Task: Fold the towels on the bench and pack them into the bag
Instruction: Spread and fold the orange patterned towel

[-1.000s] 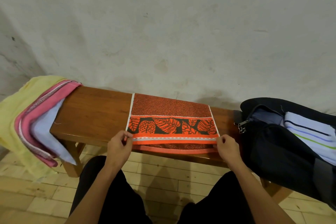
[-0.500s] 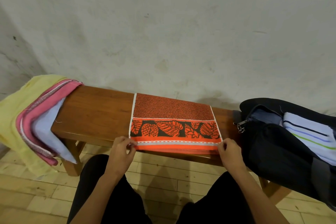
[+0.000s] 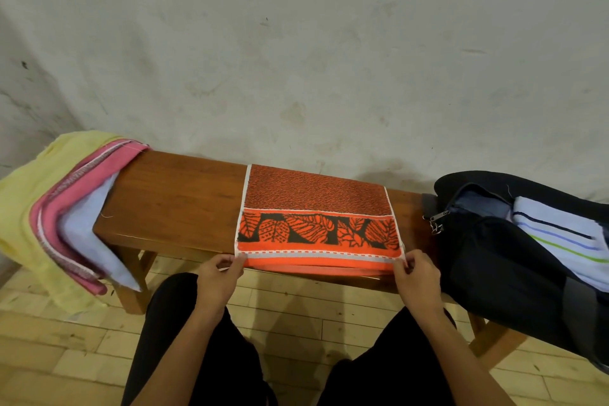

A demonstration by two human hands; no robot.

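An orange towel (image 3: 316, 221) with a black leaf band lies folded across the middle of the wooden bench (image 3: 178, 194), its near edge at the bench's front lip. My left hand (image 3: 217, 283) pinches the towel's near left corner. My right hand (image 3: 417, 277) pinches the near right corner. A black bag (image 3: 494, 260) lies open on the bench's right end, with a white striped towel (image 3: 560, 237) inside it. Pink (image 3: 66, 204), pale blue (image 3: 85, 234) and yellow (image 3: 26, 201) towels hang over the left end.
A stained plaster wall (image 3: 296, 59) stands right behind the bench. My knees in black trousers (image 3: 197, 339) are just in front of it. The floor (image 3: 59, 356) is pale brick.
Both hands have drawn the towel's top layer toward me, bringing its near edge down over the lower layer at the bench's front lip. The leaf band sits lower on the bench.
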